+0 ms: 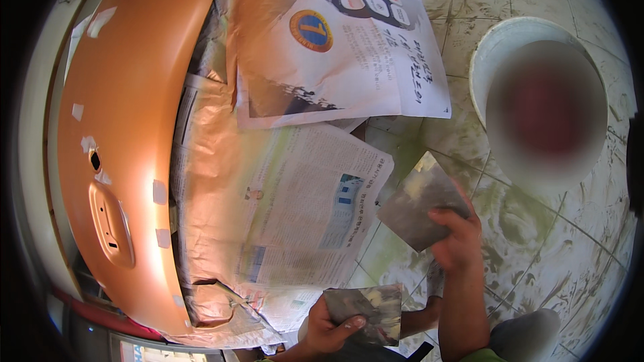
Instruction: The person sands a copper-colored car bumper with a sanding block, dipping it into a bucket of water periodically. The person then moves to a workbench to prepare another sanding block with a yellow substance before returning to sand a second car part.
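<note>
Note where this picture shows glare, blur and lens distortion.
Head view: whitish glare streaks the right side of the orange panel; head view: a round smudge of blur hides the contents of the white bucket; head view: edges bow near the rim, corners go black.

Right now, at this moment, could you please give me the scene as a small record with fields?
Left hand: the left hand grips a smeared grey plate, thumb on top
Right hand: the right hand grips a second grey plate with a pale patch
Left side: orange panel with pieces of tape
Middle: printed paper sheets beside the panel
Right side: round white container, inside too blurred to tell
Floor: smudged tiles
</note>
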`<state>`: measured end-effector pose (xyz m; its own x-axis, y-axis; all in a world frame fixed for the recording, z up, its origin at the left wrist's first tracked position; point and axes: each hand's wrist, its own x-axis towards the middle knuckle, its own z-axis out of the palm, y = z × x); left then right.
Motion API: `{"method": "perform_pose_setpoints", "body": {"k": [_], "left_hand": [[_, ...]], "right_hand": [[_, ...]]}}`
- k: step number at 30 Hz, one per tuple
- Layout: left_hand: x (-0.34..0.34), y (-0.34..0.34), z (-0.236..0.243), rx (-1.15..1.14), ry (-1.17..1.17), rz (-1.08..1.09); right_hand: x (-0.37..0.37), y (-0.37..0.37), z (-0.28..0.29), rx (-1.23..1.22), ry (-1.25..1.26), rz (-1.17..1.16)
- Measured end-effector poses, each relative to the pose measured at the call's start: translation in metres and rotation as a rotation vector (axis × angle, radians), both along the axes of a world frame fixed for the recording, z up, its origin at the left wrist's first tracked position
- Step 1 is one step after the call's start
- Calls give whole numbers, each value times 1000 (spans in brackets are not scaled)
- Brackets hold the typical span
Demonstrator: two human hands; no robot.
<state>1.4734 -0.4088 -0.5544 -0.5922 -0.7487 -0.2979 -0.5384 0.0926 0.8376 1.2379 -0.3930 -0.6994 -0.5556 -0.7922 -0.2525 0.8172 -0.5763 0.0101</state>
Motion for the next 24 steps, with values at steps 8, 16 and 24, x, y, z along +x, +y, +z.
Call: {"method": "perform_pose_setpoints", "body": {"k": [8, 16, 24], "left_hand": [[-10, -1, -9, 12, 63, 37], [-39, 4, -12, -29, 56, -71], [-52, 15, -10, -44, 62, -133]], "right_hand": [[-18, 12, 6, 11, 27, -22], [-35, 25, 1, -19, 28, -121], [-43, 38, 1, -10, 12, -140]]}}
